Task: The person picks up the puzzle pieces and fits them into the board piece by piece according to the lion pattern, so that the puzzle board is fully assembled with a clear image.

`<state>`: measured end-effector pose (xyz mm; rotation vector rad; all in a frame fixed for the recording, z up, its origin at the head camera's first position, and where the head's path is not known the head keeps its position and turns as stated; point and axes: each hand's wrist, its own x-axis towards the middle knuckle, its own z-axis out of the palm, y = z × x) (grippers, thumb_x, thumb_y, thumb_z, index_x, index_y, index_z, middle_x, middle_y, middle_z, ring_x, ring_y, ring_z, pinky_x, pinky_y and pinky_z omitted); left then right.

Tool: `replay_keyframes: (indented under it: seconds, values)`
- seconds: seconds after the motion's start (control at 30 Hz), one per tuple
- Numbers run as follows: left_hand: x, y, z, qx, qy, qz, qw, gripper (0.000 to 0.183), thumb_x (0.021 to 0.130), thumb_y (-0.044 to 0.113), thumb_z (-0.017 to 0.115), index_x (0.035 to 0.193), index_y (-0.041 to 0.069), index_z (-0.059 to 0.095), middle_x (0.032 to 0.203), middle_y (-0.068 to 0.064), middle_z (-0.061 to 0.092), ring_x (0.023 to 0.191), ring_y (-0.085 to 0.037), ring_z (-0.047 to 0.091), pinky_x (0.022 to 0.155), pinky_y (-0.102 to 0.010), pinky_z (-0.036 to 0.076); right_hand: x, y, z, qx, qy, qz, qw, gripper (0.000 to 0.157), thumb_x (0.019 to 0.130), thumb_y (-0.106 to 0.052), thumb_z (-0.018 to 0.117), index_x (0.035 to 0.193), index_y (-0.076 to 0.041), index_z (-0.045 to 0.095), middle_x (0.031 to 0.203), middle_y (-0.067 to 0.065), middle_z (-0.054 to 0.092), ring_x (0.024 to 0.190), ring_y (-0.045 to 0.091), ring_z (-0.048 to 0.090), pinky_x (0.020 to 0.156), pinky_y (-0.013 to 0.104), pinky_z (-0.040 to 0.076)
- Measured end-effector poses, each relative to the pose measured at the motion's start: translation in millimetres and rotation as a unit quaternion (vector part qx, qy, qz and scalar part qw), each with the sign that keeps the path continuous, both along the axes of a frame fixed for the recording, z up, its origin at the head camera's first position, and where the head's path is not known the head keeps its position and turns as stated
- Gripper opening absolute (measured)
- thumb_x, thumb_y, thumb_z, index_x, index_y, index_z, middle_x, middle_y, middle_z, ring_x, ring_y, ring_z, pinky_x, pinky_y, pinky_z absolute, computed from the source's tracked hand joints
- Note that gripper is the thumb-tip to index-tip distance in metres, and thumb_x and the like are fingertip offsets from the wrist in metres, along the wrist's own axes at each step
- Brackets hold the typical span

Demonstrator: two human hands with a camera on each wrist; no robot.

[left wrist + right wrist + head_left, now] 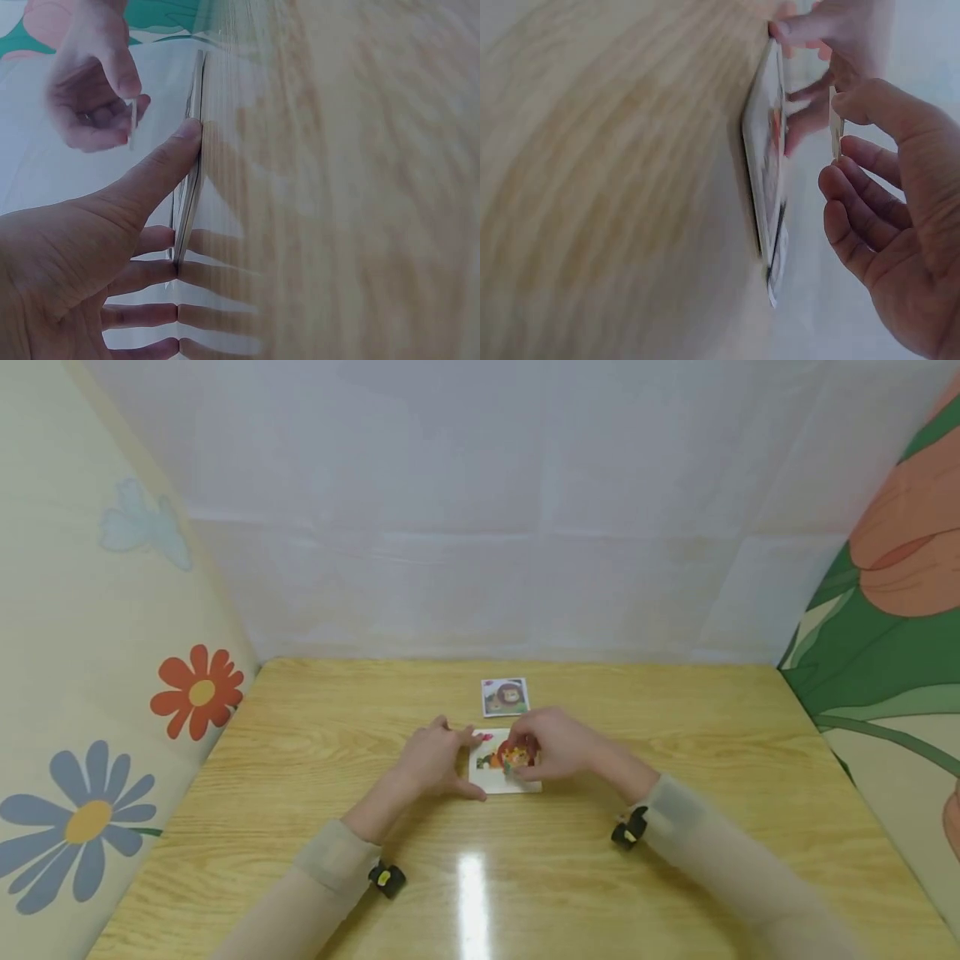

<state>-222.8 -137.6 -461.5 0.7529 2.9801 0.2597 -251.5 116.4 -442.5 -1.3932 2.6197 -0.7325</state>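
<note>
A small white puzzle board [489, 779] with a colourful animal picture lies flat on the wooden table [712, 760]. My left hand [433, 760] rests at the board's left edge, its straight thumb [169, 154] and fingers touching that edge [187, 202]. My right hand [557, 747] hovers just above the board and pinches a thin puzzle piece [835, 124] between thumb and forefinger. The piece [132, 124] is held on edge, apart from the board [765, 165]. In the head view the right hand's fingers hide most of the piece.
A small picture card [505, 697] showing a lion lies on the table just behind the board. Patterned flower panels stand at the left [112, 710] and right [885, 635], with a white wall at the back.
</note>
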Motion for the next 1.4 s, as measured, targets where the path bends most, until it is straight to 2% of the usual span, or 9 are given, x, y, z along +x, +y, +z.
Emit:
replay_keyframes:
  seconds: [0.13, 0.4, 0.53, 0.83, 0.97, 1.4]
  values:
    - [-1.6, -1, -1.7, 0.002, 0.007, -0.006, 1.0, 0.095, 0.065, 0.069, 0.093, 0.138, 0.014, 0.072, 0.127, -0.014, 0.076, 0.11, -0.038, 0.063, 0.085, -0.054, 0.061, 0.1, -16, -9.2, 0.004, -0.007, 0.006, 1.0, 0.021, 0.082, -0.022, 0.084, 0.099, -0.012, 0.078, 0.085, -0.003, 0.071, 0.072, 0.005, 0.061, 0.065, 0.016, 0.05]
    - [-2.0, -1, -1.7, 0.003, 0.017, -0.012, 0.9998, 0.093, 0.064, 0.068, 0.094, 0.137, 0.014, 0.072, 0.12, -0.011, 0.079, 0.106, -0.037, 0.064, 0.082, -0.054, 0.062, 1.5, -35, -17.8, -0.003, -0.015, -0.013, 1.0, 0.016, 0.082, -0.022, 0.083, 0.095, -0.013, 0.077, 0.081, -0.004, 0.072, 0.071, 0.002, 0.059, 0.066, 0.016, 0.052]
    - [-1.4, -1, -1.2, -0.001, 0.021, -0.017, 0.9996, 0.092, 0.065, 0.068, 0.094, 0.137, 0.015, 0.072, 0.119, -0.01, 0.079, 0.105, -0.037, 0.065, 0.081, -0.054, 0.062, 2.8, -40, -19.3, -0.01, -0.036, -0.019, 0.999, 0.015, 0.083, -0.02, 0.082, 0.094, -0.01, 0.078, 0.079, -0.001, 0.074, 0.068, 0.0, 0.059, 0.065, 0.015, 0.052]
    - [0.2, -1, 0.8, -0.009, 0.029, -0.025, 0.9992, 0.09, 0.066, 0.068, 0.093, 0.135, 0.014, 0.073, 0.11, -0.011, 0.08, 0.099, -0.033, 0.063, 0.077, -0.05, 0.062, 7.0, -45, -17.7, -0.002, -0.049, -0.032, 0.998, 0.016, 0.082, -0.02, 0.08, 0.091, -0.007, 0.08, 0.078, 0.002, 0.076, 0.064, 0.0, 0.058, 0.062, 0.015, 0.051]
    - [-0.2, -1, 1.1, -0.006, 0.03, -0.027, 0.9992, 0.09, 0.067, 0.068, 0.093, 0.135, 0.013, 0.072, 0.11, -0.011, 0.08, 0.1, -0.034, 0.064, 0.077, -0.051, 0.061, 8.5, -46, -16.4, 0.008, -0.042, -0.032, 0.999, 0.016, 0.081, -0.021, 0.08, 0.091, -0.008, 0.08, 0.078, 0.001, 0.076, 0.065, 0.001, 0.058, 0.062, 0.015, 0.051]
    - [-2.1, -1, 4.3, 0.004, -0.005, -0.015, 0.9999, 0.092, 0.066, 0.068, 0.093, 0.138, 0.014, 0.072, 0.126, -0.012, 0.076, 0.108, -0.036, 0.064, 0.083, -0.053, 0.061, 11.2, -46, -17.2, 0.026, -0.023, -0.036, 0.999, 0.016, 0.084, -0.021, 0.083, 0.095, -0.01, 0.081, 0.081, 0.0, 0.075, 0.069, 0.004, 0.057, 0.063, 0.016, 0.05]
